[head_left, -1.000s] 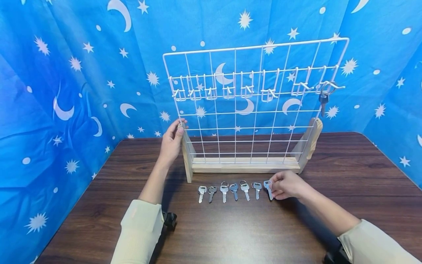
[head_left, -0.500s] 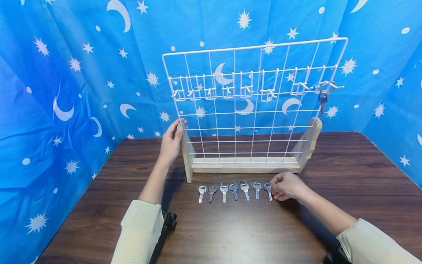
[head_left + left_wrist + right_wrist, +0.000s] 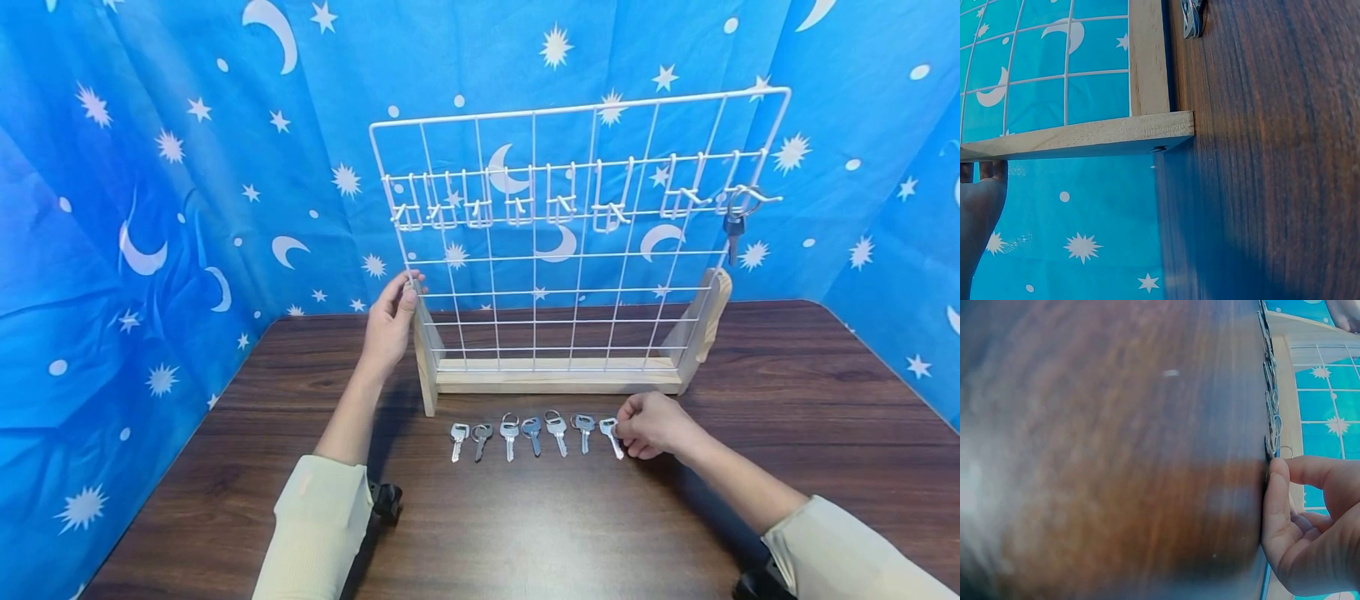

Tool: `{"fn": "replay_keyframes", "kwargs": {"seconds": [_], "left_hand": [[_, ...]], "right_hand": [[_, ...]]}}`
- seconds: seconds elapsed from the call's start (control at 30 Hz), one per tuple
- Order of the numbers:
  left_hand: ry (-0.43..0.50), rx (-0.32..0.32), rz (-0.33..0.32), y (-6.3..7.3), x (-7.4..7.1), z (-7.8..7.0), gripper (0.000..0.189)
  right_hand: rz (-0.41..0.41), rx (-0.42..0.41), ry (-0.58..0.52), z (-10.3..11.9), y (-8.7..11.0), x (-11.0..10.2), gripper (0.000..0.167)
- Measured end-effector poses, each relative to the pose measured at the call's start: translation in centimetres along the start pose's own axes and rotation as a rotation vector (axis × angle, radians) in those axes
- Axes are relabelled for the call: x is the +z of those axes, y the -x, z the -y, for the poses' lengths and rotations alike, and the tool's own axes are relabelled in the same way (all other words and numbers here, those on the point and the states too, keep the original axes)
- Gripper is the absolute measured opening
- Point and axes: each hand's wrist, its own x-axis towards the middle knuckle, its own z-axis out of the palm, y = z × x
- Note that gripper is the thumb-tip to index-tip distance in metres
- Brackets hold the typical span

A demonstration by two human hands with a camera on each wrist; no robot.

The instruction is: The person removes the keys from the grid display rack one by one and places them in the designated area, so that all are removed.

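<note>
My left hand grips the top of the left wooden upright of a white wire grid rack, thumb in front. In the left wrist view that hand shows at the edge, against the wood. With thumb and forefinger, my right hand pinches the rightmost key of a row lying before the rack; its ring side is partly covered by the fingers. The right wrist view has this hand low at the tabletop, fingertips together at the row's end.
Several silver keys with rings lie left of the right hand. White hooks line the grid, and a dark-headed key hangs from the rightmost one. A blue star-and-moon cloth stands behind the brown table.
The rightmost key has turned and settled at the end of the row, its tip swinging slightly rightward. My right hand shifted only a little; the left hand has stayed on the upright.
</note>
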Motion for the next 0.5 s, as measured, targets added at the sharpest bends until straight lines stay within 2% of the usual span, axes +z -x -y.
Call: {"fn": "replay_keyframes", "kwargs": {"seconds": [0.27,0.5], "left_hand": [[-0.013,0.004,-0.004,0.11,-0.02,-0.1,0.035],[0.003,0.008,0.0,0.08,0.02,-0.12,0.035]], "right_hand": [[-0.014,-0.003,0.01,0.07,0.05,0.09,0.011],[0.038,-0.01,-0.017,0.24,0.39,-0.45,0.01]]}}
